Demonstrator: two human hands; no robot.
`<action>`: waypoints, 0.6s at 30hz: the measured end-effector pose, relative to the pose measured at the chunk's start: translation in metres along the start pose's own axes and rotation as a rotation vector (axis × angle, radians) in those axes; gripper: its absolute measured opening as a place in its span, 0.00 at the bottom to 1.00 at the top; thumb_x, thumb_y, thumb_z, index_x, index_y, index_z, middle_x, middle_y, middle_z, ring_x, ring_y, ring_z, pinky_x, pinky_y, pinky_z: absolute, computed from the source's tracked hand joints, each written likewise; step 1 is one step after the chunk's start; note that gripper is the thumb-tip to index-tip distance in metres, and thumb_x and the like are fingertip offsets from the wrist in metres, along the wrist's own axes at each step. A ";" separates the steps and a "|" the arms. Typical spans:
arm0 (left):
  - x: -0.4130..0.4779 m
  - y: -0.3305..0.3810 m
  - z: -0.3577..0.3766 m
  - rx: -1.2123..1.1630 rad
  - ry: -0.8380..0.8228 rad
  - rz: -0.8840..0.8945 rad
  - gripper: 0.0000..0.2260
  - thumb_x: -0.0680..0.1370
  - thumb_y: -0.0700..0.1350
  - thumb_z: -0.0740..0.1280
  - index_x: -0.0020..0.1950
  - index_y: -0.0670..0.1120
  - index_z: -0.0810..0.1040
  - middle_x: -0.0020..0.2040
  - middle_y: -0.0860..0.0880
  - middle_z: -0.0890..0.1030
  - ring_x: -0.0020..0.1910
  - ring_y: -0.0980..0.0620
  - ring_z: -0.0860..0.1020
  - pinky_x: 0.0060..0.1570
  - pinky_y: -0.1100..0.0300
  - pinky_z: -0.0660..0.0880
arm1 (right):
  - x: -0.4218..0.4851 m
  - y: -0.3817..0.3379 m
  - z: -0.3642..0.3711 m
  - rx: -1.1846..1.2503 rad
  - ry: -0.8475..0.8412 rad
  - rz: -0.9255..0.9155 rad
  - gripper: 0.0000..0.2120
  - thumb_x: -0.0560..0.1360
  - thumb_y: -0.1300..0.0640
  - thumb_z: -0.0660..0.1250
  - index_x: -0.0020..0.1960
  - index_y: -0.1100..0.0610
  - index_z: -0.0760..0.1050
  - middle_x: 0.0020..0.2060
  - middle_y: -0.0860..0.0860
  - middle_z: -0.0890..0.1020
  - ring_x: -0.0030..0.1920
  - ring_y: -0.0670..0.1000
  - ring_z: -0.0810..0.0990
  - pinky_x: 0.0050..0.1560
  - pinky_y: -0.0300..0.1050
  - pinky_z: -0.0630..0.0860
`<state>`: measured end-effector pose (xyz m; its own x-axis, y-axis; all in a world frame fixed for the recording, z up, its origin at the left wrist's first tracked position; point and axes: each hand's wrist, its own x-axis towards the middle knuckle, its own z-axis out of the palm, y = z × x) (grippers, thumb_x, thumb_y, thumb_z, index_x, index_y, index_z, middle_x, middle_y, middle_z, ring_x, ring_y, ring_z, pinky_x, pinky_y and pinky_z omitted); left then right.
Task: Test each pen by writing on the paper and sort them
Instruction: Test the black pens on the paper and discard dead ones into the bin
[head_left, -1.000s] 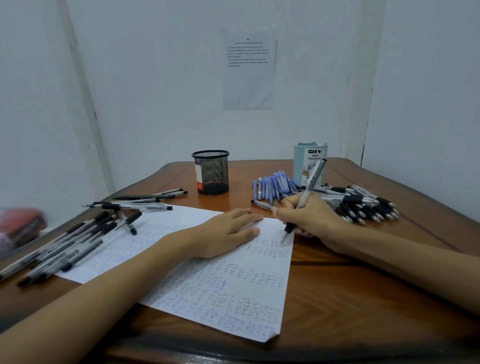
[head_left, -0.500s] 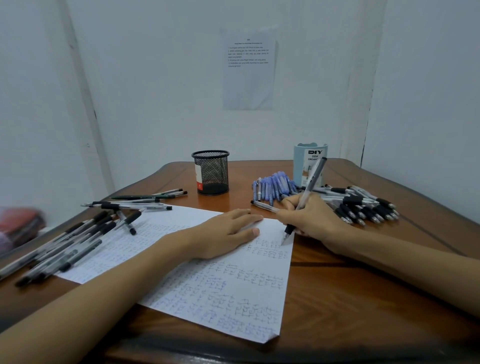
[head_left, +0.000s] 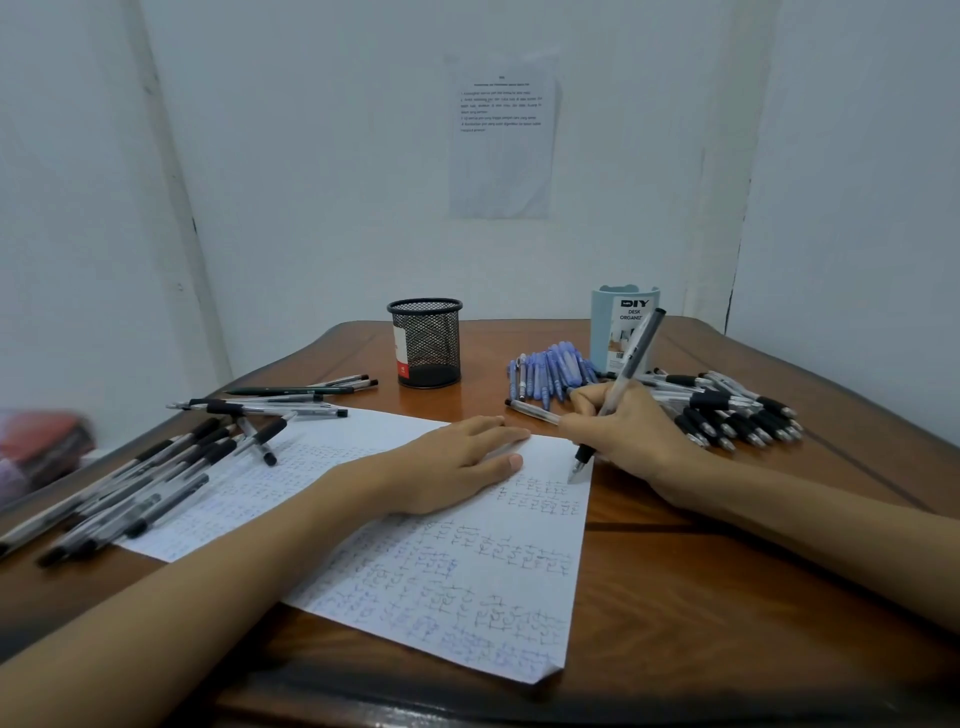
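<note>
A white paper sheet (head_left: 415, 566) covered in small scribbles lies on the wooden table (head_left: 727, 597). My left hand (head_left: 452, 462) rests flat on the sheet and holds it down. My right hand (head_left: 623, 431) grips a clear pen with a black grip (head_left: 628, 358), its tip touching the paper's right edge. Several black-grip pens (head_left: 737, 410) are heaped at the right, blue pens (head_left: 550, 374) lie behind them, and more black pens (head_left: 135, 488) lie at the left.
A black mesh pen cup (head_left: 425, 343) stands at the back centre. At the back right stands a pale blue desk organizer (head_left: 621, 322). One loose pen (head_left: 530, 410) lies just beyond the paper. A printed sheet (head_left: 501, 135) hangs on the wall.
My right hand has shifted the pen tip slightly along the paper's right edge, making marks. My left hand has stayed flat on the sheet.
</note>
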<state>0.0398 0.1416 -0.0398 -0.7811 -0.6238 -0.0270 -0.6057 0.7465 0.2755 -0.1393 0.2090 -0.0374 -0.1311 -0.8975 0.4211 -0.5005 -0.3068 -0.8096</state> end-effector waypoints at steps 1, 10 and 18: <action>0.000 0.000 0.000 0.001 0.001 0.000 0.22 0.81 0.57 0.49 0.75 0.58 0.54 0.77 0.54 0.53 0.74 0.54 0.55 0.67 0.61 0.52 | 0.000 0.000 0.000 0.014 0.005 0.010 0.19 0.71 0.69 0.65 0.26 0.58 0.62 0.22 0.54 0.62 0.23 0.44 0.63 0.26 0.28 0.66; -0.001 0.002 -0.001 0.003 -0.006 -0.007 0.22 0.81 0.57 0.49 0.75 0.57 0.54 0.77 0.54 0.53 0.74 0.54 0.54 0.67 0.61 0.52 | -0.002 -0.004 -0.001 0.063 0.051 0.059 0.18 0.76 0.61 0.64 0.29 0.59 0.66 0.20 0.50 0.68 0.19 0.41 0.66 0.23 0.30 0.66; -0.002 0.001 -0.002 0.008 0.006 0.007 0.22 0.81 0.57 0.50 0.75 0.57 0.55 0.77 0.54 0.54 0.74 0.54 0.56 0.64 0.63 0.53 | 0.003 -0.013 -0.005 0.212 0.110 0.162 0.23 0.79 0.47 0.57 0.29 0.57 0.68 0.24 0.53 0.66 0.23 0.46 0.63 0.27 0.38 0.61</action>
<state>0.0409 0.1432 -0.0380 -0.7843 -0.6200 -0.0198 -0.6016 0.7525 0.2679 -0.1376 0.2125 -0.0234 -0.2926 -0.9041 0.3115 -0.2769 -0.2317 -0.9325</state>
